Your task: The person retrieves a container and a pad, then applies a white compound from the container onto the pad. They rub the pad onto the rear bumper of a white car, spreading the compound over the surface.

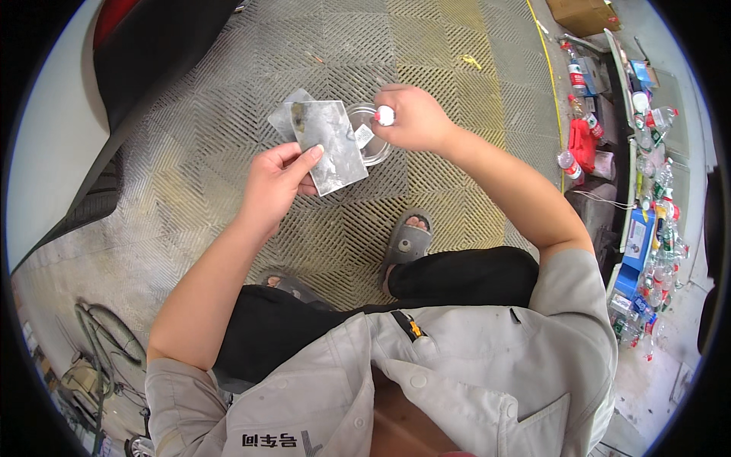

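My left hand [285,171] grips a grey rectangular plate [331,148] by its lower left edge, the thumb on its smudged face. Behind the plate's upper left corner shows a second, translucent sheet [281,121]; whether I hold it too, I cannot tell. My right hand [414,120] is closed around a small object with a white and red round end [385,116]; the rest of it is hidden in the fist. Between the hands, partly behind the plate, is a round clear plastic container or lid [381,149] with a white label [364,136].
Grated floor tiles [354,228] lie below. A vehicle's body panel [51,131] stands at the left, with coiled hose [114,331] behind. Along the right are many plastic bottles [662,240], a red container [581,145], a blue box [634,245] and a cardboard box [582,17].
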Demonstrator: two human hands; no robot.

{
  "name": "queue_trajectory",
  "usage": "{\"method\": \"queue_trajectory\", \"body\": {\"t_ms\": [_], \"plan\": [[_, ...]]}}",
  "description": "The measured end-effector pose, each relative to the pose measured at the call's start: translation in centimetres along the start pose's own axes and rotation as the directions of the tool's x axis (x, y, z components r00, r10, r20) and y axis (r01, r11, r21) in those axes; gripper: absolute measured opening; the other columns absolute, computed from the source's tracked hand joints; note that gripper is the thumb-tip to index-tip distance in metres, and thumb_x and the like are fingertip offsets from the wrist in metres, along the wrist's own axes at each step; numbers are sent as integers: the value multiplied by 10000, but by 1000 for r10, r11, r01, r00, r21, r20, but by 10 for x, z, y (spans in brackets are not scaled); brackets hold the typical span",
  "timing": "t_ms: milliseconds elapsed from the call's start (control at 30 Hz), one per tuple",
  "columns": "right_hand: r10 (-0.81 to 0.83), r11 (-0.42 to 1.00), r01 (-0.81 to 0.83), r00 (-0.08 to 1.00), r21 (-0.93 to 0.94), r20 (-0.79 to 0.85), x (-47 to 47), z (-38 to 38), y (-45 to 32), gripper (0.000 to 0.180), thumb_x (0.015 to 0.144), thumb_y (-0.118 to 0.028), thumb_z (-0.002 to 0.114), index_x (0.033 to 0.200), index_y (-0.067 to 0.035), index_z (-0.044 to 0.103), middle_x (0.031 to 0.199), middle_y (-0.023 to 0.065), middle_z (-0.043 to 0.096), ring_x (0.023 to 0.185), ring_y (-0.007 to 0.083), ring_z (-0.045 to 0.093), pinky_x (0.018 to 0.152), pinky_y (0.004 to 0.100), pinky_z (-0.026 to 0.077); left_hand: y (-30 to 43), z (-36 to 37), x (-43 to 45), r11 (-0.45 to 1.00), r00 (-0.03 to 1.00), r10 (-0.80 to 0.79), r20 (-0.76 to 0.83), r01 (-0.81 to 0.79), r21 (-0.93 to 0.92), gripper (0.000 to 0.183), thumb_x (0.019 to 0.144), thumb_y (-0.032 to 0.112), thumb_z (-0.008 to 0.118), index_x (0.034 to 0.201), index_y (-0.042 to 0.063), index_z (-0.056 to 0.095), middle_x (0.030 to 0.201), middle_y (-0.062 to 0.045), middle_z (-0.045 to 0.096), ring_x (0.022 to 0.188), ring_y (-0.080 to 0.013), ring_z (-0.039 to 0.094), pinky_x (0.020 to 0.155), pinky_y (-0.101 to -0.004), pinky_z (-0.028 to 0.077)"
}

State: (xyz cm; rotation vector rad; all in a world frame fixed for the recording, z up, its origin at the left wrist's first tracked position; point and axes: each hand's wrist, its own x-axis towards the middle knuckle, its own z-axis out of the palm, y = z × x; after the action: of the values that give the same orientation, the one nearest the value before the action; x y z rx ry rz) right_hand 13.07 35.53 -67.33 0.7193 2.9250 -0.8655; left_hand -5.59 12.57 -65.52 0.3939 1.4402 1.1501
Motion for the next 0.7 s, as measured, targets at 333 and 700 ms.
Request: {"method": "queue_trajectory", "body": {"t_ms": [333,700], "plan": [[-106,912,112,994,-394,38,19,-22,-48,214,771,-150,734,983,-124,748,967,44,740,971,302,745,794,455,608,2,-3,-4,999,999,17,33,-15,-43,263,1054,285,726,1124,36,773,950,-9,756,787,-85,690,738,-268,575],[-48,903,72,997,-423,67,23,-12,-58,143,805,-251,736,877,-133,700,899,59,737,898,331,743,750,480,598,3,-4,-8,999,999,21,41,-19,-37,249,1039,302,744,1094,62,777,910,21,729,777,-71,655,723,-262,567]]}}
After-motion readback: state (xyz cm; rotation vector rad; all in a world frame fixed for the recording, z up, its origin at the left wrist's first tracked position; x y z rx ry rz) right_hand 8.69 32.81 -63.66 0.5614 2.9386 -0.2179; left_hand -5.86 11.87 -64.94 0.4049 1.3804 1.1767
